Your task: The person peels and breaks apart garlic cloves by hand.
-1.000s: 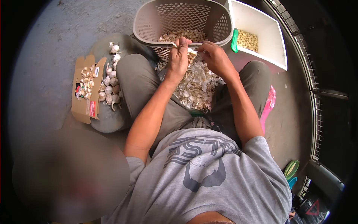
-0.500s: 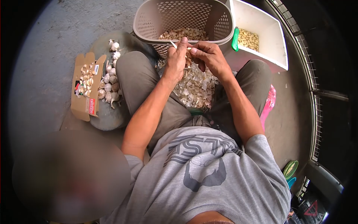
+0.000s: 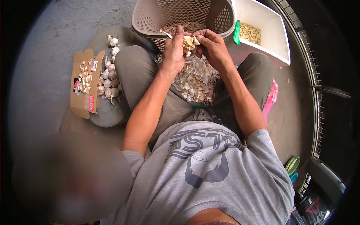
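Note:
My left hand (image 3: 174, 54) is closed around a partly opened garlic bulb (image 3: 188, 44), its pale cloves fanned out toward the right. A white pointed tip (image 3: 168, 35) sticks out beside the left thumb. With thumb and fingers, my right hand (image 3: 214, 48) pinches a garlic clove (image 3: 196, 40) at the bulb's right side. Both hands are over the near edge of a beige perforated basket (image 3: 183, 36), which has garlic cloves (image 3: 183, 27) in it. Below them, between the legs, lies a heap of papery garlic skins (image 3: 197, 80).
At the right stands a white box (image 3: 268, 30) with peeled cloves (image 3: 250, 33); a green handle (image 3: 236, 33) rests at its edge. To the left, whole garlic bulbs (image 3: 108, 83) lie on a grey rounded surface beside a cardboard box (image 3: 79, 106) holding loose cloves (image 3: 86, 77).
Both hands have shifted slightly up in view. The bulb's cloves now show spread apart between the hands, where the fingers mostly covered them before.

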Demonstrator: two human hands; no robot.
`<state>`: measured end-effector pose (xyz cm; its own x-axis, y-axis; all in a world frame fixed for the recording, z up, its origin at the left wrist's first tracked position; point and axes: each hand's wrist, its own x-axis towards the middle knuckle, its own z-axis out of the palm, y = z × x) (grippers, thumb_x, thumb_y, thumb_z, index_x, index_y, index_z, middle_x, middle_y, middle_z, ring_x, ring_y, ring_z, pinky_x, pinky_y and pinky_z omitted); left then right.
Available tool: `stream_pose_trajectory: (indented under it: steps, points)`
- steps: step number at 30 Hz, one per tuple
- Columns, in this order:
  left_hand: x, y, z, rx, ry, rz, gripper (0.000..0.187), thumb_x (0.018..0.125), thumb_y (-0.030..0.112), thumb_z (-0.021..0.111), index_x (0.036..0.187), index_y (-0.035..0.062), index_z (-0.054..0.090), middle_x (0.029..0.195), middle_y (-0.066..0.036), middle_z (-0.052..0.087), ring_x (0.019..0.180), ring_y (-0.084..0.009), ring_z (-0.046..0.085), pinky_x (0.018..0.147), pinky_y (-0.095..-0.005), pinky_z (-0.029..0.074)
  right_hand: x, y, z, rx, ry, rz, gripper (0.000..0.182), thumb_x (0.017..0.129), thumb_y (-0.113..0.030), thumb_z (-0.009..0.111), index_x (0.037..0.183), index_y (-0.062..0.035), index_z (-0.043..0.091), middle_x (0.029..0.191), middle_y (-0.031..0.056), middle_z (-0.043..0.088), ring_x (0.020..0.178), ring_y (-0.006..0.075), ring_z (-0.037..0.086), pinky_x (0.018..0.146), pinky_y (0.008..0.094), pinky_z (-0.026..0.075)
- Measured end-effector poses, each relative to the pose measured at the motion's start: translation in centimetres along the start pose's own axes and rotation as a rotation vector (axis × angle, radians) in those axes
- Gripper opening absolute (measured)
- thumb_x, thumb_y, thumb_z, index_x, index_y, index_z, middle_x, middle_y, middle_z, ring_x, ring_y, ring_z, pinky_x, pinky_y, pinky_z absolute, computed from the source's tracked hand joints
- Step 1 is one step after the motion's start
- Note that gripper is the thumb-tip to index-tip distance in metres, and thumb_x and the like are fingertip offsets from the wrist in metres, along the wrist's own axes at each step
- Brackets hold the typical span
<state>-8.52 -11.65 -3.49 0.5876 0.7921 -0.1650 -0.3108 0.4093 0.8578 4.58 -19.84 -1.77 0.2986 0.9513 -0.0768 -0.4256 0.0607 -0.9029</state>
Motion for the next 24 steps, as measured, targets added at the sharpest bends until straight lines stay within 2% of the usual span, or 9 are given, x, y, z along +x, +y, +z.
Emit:
stream_pose_trajectory:
  steps: [5,6,10,17,19,21,23,24]
  points:
    - [0.4,-0.8,0.4,0.075,0.065,0.138,0.059,0.100,0.061,0.054,0.098,0.0034,0.065,0.078,-0.003,0.065,0.062,-0.0096,0.060,0.047,-0.0258,0.045,-0.9,-0.7,1.6,-0.274,-0.025,-0.153,0.023,0.104,-0.021,0.062,0.103,0.0022,0.061,0.087,0.0069,0.067,0.060,0.0106,0.059,0.050,0.0256,0.048]
    - [0.3,-0.4,0.1,0.000,-0.001,0.064,0.057,0.100,0.060,0.055,0.097,0.0040,0.065,0.077,-0.003,0.064,0.061,-0.0103,0.059,0.046,-0.0262,0.044,-0.9,-0.5,2.0,-0.349,-0.017,-0.184,0.023,0.103,-0.021,0.063,0.102,0.0017,0.060,0.086,0.0067,0.067,0.060,0.0106,0.059,0.050,0.0257,0.048]
    - [-0.5,1.0,0.2,-0.125,-0.004,-0.075,0.053,0.102,0.056,0.054,0.094,0.0042,0.064,0.077,-0.005,0.064,0.061,-0.0128,0.059,0.043,-0.0253,0.042,0.0,-0.3,-1.0,-0.057,-0.157,0.044,0.019,0.101,-0.019,0.066,0.103,-0.0010,0.060,0.083,0.0063,0.067,0.061,0.0127,0.063,0.050,0.0282,0.051]
    - [-0.4,1.2,-0.3,-0.232,-0.023,-0.122,0.055,0.102,0.055,0.055,0.089,0.0020,0.064,0.073,-0.006,0.059,0.054,-0.0133,0.054,0.043,-0.0280,0.040,0.2,-0.3,-2.1,0.205,-0.119,0.070,0.015,0.101,-0.015,0.065,0.103,-0.0009,0.062,0.087,0.0088,0.067,0.067,0.0151,0.066,0.055,0.0325,0.055]
    - [-0.3,1.4,-0.6,-0.249,-0.028,-0.107,0.056,0.102,0.055,0.054,0.089,0.0022,0.065,0.069,-0.004,0.055,0.050,-0.0129,0.051,0.042,-0.0276,0.039,0.2,-1.1,-2.8,0.344,-0.156,0.028,0.014,0.101,-0.014,0.064,0.105,-0.0002,0.063,0.089,0.0084,0.067,0.073,0.0163,0.066,0.061,0.0348,0.058]
    - [-0.4,1.9,-0.7,-0.206,-0.060,-0.092,0.056,0.102,0.056,0.055,0.089,0.0025,0.065,0.068,-0.004,0.055,0.050,-0.0130,0.051,0.042,-0.0270,0.039,0.1,-2.1,-3.1,0.163,-0.117,0.018,0.016,0.101,-0.014,0.064,0.108,0.0010,0.064,0.092,0.0078,0.067,0.073,0.0164,0.066,0.063,0.0348,0.057]
    - [-0.9,2.1,-0.1,-0.048,-0.041,-0.076,0.058,0.101,0.059,0.054,0.088,0.0030,0.066,0.067,-0.002,0.056,0.051,-0.0097,0.051,0.041,-0.0250,0.038,-0.5,-3.2,-2.9,-0.009,-0.174,0.023,0.017,0.100,-0.012,0.065,0.109,0.0026,0.066,0.095,0.0086,0.069,0.074,0.0161,0.066,0.063,0.0338,0.057]
    - [-1.1,2.1,0.2,0.007,-0.035,-0.081,0.059,0.100,0.060,0.054,0.088,0.0030,0.066,0.068,-0.001,0.056,0.051,-0.0087,0.051,0.040,-0.0244,0.038,-0.6,-3.7,-3.3,-0.110,-0.331,0.053,0.017,0.099,-0.011,0.066,0.108,0.0039,0.068,0.097,0.0093,0.070,0.075,0.0161,0.068,0.064,0.0323,0.057]
